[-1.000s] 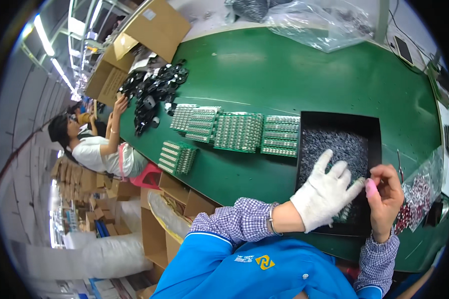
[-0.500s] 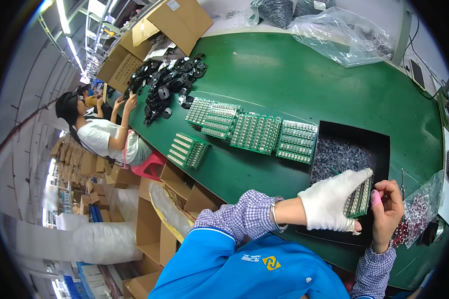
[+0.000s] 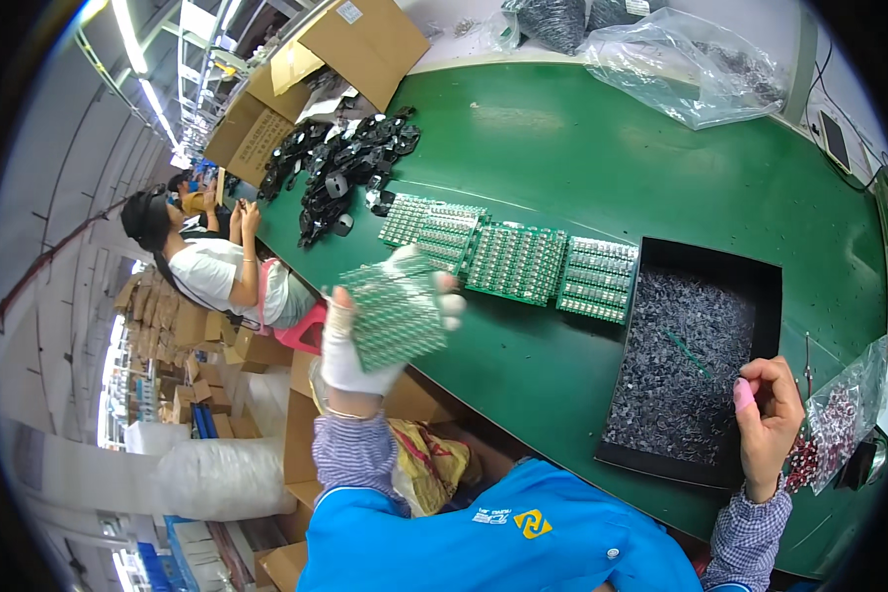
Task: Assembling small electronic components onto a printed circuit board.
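My left hand, in a white glove, grips a green circuit board panel and holds it up over the table's left edge. My right hand is bare with a pink cot on one fingertip; its fingers are curled near the right rim of a black tray full of small dark parts. I cannot make out anything in that hand. Several more green circuit board panels lie in a row on the green table, just left of the tray.
A heap of black parts lies at the table's far left. Cardboard boxes and clear plastic bags stand at the back. A small bag of reddish parts sits by my right hand. Another person sits at the left.
My left hand has swung from the black tray out to the left, carrying a green panel. My right hand stayed by the tray's right rim. The view has shifted.
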### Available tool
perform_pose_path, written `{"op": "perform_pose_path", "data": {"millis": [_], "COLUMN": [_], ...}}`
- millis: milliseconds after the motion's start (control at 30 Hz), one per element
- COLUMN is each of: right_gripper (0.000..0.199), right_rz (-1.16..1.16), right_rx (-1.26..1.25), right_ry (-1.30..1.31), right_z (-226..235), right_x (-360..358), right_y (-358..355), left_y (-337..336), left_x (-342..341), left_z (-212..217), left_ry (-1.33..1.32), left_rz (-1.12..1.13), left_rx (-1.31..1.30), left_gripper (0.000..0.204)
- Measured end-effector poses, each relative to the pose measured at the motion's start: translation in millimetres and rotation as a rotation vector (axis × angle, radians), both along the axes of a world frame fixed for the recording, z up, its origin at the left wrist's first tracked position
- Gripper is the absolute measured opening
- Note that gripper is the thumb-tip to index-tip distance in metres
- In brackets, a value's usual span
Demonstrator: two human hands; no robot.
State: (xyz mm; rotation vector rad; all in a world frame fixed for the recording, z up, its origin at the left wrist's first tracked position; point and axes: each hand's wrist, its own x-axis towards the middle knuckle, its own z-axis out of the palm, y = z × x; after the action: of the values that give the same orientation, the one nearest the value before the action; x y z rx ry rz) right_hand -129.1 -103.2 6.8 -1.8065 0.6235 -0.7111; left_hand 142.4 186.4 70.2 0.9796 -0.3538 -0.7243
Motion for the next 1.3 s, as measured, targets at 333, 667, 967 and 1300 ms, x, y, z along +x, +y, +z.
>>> {"op": "perform_pose_path", "data": {"millis": [333, 667, 967, 1300], "right_gripper": [0.012, 0.010, 0.009, 0.010], "right_rz": [0.019, 0.009, 0.012, 0.023], "right_rx": [-0.050, -0.085, -0.120, -0.137], "right_ry": [-0.008, 0.032, 0.048, 0.081], "right_z": [-6, -4, -4, -1], "right_x": [1, 5, 10, 11], "right_y": [1, 5, 5, 5], "left_y": [112, 112, 127, 85], "left_x": [92, 144, 165, 120], "left_z": [-4, -42, -65, -60], "left_ry": [-0.178, -0.547, -0.780, -1.276], "left_rz": [0.411, 0.443, 0.453, 0.284], "left_rx": [0.440, 0.946, 1.144, 1.430], "left_gripper": [0.038, 0.026, 0.038, 0.091]}}
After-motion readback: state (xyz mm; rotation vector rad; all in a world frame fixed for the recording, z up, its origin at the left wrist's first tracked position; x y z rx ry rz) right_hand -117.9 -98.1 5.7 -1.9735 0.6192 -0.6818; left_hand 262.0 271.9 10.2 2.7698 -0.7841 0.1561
